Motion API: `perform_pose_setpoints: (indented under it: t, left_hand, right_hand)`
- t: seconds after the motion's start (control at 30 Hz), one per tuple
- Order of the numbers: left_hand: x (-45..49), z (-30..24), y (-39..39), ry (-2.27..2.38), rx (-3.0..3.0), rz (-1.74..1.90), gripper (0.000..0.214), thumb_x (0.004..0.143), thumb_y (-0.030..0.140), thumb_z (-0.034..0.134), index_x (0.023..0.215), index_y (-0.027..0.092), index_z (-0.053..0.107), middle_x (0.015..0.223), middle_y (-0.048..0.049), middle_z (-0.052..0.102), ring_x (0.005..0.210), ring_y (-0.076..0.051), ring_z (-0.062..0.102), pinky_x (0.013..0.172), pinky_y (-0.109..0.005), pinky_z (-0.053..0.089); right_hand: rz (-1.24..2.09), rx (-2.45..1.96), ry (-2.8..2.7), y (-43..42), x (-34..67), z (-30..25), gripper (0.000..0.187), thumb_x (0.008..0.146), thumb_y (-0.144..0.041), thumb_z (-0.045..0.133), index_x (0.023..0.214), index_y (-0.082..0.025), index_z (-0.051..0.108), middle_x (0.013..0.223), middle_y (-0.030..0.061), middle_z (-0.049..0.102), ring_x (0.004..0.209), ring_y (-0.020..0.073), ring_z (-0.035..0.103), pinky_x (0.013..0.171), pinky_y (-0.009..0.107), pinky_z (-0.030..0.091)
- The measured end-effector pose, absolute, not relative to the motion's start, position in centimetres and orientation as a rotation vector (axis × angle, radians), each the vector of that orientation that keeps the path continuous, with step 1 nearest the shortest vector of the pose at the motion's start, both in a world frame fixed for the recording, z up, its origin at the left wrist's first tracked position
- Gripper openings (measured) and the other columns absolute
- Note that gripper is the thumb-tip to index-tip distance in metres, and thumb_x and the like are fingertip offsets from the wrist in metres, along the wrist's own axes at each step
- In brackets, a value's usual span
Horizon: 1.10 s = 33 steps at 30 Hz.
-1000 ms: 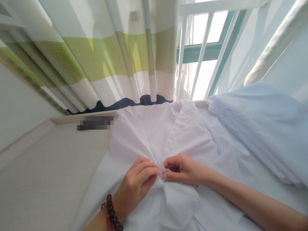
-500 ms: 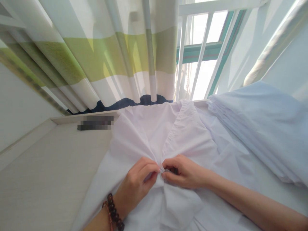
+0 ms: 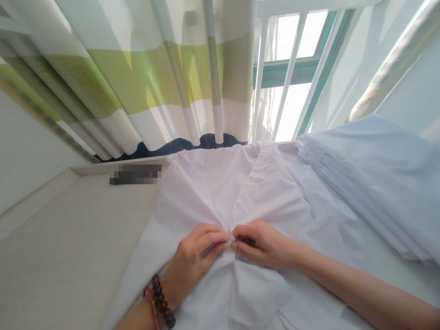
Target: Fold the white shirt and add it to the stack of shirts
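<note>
Between the two bare hands in the head view, a small fold of the wrinkled white cloth garment [image 3: 220, 183] stands pinched. The left hand [image 3: 199, 250] grips it with thumb and fingertips; the right hand [image 3: 263, 240] nips it just beside, its fingers curled. The garment spreads beneath and beyond both hands over the pale tabletop [image 3: 68, 238], with a gathered edge ahead of the right hand. A bracelet of dark round beads [image 3: 158, 293] circles the left wrist. Beyond the left hand, farther left, lies a blurred blackish object [image 3: 135, 174]. Right of and beyond the right hand rests a folded pile of bluish-white fabric [image 3: 374, 174]. Ahead of the left hand hangs a white-and-green curtain [image 3: 137, 82].
</note>
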<state>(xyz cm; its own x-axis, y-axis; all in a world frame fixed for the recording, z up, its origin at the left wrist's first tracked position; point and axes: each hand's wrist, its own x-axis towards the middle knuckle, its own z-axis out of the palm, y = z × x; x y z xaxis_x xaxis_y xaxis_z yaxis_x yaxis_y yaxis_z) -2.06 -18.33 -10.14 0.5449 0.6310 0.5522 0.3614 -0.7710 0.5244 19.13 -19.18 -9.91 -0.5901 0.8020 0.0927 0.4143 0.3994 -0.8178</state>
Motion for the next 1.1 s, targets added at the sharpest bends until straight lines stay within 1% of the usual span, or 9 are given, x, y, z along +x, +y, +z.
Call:
perform_pose_setpoints:
  t: [0.13, 0.2, 0.27, 0.37, 0.53, 0.77, 0.93, 1.0, 1.1]
  left_hand:
    - [-2.1, -10.2, -18.4, 0.831, 2.407, 1.083, 0.011, 0.086, 0.011, 0.062, 0.091, 0.019, 0.067, 0.085, -0.0014, 0.068, 0.079, -0.011, 0.066, 0.072, -0.020, 0.055]
    - [-2.1, -10.3, -18.4, 0.855, 2.409, 1.069, 0.008, 0.086, 0.013, 0.062, 0.089, 0.019, 0.066, 0.081, -0.0006, 0.068, 0.075, -0.011, 0.065, 0.070, -0.020, 0.054]
    - [-2.1, -10.3, -18.4, 0.870, 2.418, 1.057, 0.006, 0.086, 0.014, 0.063, 0.088, 0.019, 0.066, 0.080, -0.0006, 0.068, 0.073, -0.012, 0.064, 0.069, -0.021, 0.053]
    - [-2.0, -10.3, -18.4, 0.863, 2.442, 1.066, 0.005, 0.086, 0.015, 0.063, 0.088, 0.018, 0.066, 0.080, -0.0016, 0.068, 0.074, -0.013, 0.064, 0.069, -0.023, 0.053]
    - [-1.9, -10.1, -18.5, 0.850, 2.505, 1.093, 0.006, 0.086, 0.012, 0.063, 0.087, 0.018, 0.066, 0.077, -0.0019, 0.067, 0.073, -0.013, 0.061, 0.067, -0.024, 0.052]
    - [-1.8, -10.1, -18.9, 0.842, 2.590, 1.044, 0.008, 0.087, 0.011, 0.061, 0.088, 0.017, 0.065, 0.079, -0.0023, 0.067, 0.075, -0.014, 0.060, 0.068, -0.025, 0.052]
    - [-1.8, -10.2, -19.0, 0.830, 2.648, 1.028, 0.008, 0.087, 0.011, 0.061, 0.090, 0.017, 0.066, 0.079, -0.0024, 0.068, 0.074, -0.014, 0.059, 0.067, -0.026, 0.052]
    - [-1.8, -10.2, -19.0, 0.825, 2.648, 1.030, 0.009, 0.086, 0.011, 0.062, 0.090, 0.017, 0.066, 0.079, -0.0022, 0.068, 0.074, -0.015, 0.059, 0.067, -0.026, 0.052]
    - [-1.9, -10.2, -19.0, 0.816, 2.631, 1.034, 0.010, 0.086, 0.010, 0.063, 0.091, 0.017, 0.066, 0.080, -0.0022, 0.068, 0.075, -0.015, 0.059, 0.068, -0.027, 0.052]
  right_hand:
    - [1.046, -0.976, -2.162, -19.2, 19.1, -9.8, 0.024, 0.092, -0.027, 0.045, 0.072, -0.018, 0.052, 0.061, -0.0045, 0.044, 0.056, 0.0085, 0.037, 0.055, 0.021, 0.030]
    - [1.050, -0.985, -2.097, -19.1, 19.0, -9.9, 0.021, 0.092, -0.028, 0.046, 0.076, -0.017, 0.055, 0.063, -0.0040, 0.047, 0.058, 0.0087, 0.040, 0.056, 0.021, 0.032]
    - [1.113, -1.012, -2.021, -19.1, 19.0, -10.2, 0.017, 0.092, -0.030, 0.049, 0.084, -0.017, 0.056, 0.063, -0.0045, 0.048, 0.057, 0.0085, 0.041, 0.055, 0.021, 0.032]
    - [1.264, -1.023, -1.946, -19.0, 19.1, -10.7, 0.019, 0.091, -0.034, 0.050, 0.088, -0.016, 0.056, 0.063, -0.0049, 0.049, 0.056, 0.0083, 0.042, 0.052, 0.020, 0.033]
    - [1.338, -1.030, -1.868, -18.9, 19.1, -11.0, 0.020, 0.089, -0.035, 0.055, 0.088, -0.015, 0.058, 0.066, -0.0038, 0.053, 0.058, 0.0081, 0.044, 0.053, 0.019, 0.034]
    - [1.407, -1.055, -1.834, -18.8, 19.2, -11.0, 0.019, 0.085, -0.034, 0.058, 0.084, -0.015, 0.061, 0.063, -0.0033, 0.055, 0.056, 0.0080, 0.045, 0.051, 0.019, 0.035]
    - [1.435, -1.097, -1.813, -18.8, 19.2, -10.8, 0.019, 0.080, -0.034, 0.063, 0.078, -0.015, 0.063, 0.058, -0.0042, 0.054, 0.052, 0.0073, 0.044, 0.049, 0.019, 0.035]
    - [1.447, -1.084, -1.803, -18.8, 19.3, -10.6, 0.018, 0.080, -0.032, 0.063, 0.076, -0.015, 0.064, 0.056, -0.0045, 0.053, 0.050, 0.0068, 0.043, 0.047, 0.019, 0.034]
    - [1.520, -1.076, -1.770, -18.5, 19.7, -10.3, 0.020, 0.083, -0.029, 0.058, 0.073, -0.013, 0.066, 0.054, -0.0041, 0.052, 0.047, 0.0064, 0.043, 0.045, 0.018, 0.035]
